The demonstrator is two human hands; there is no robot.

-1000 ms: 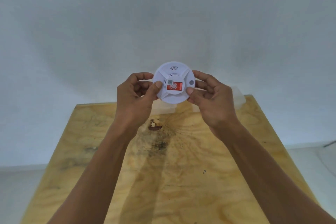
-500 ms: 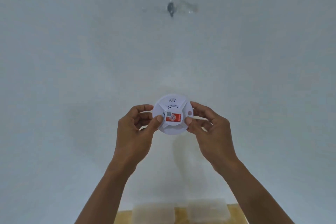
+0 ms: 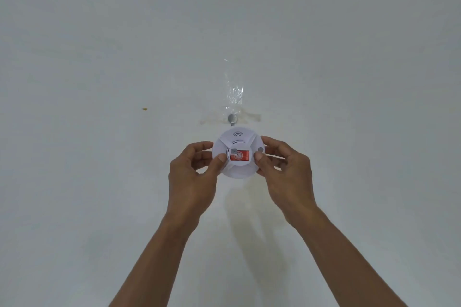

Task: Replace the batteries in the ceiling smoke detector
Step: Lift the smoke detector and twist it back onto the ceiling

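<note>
A round white smoke detector (image 3: 238, 142) with a red label on its face is held up in front of a pale surface, between both hands. My left hand (image 3: 192, 182) pinches its left rim, thumb on the front. My right hand (image 3: 287, 177) pinches its right rim, thumb near a small grey button. Just above the detector, a small grey metal hook (image 3: 232, 119) is fixed to the surface under clear tape (image 3: 233, 92). The detector's top edge sits slightly below the hook.
The pale surface (image 3: 99, 57) fills the view. A tiny yellow speck (image 3: 144, 108) marks it at the left. My two forearms rise from the bottom edge.
The view has tilted upward: the wooden table and the plastic boxes dropped out of sight. The hook came down toward the centre, and the detector in both hands now sits just under it.
</note>
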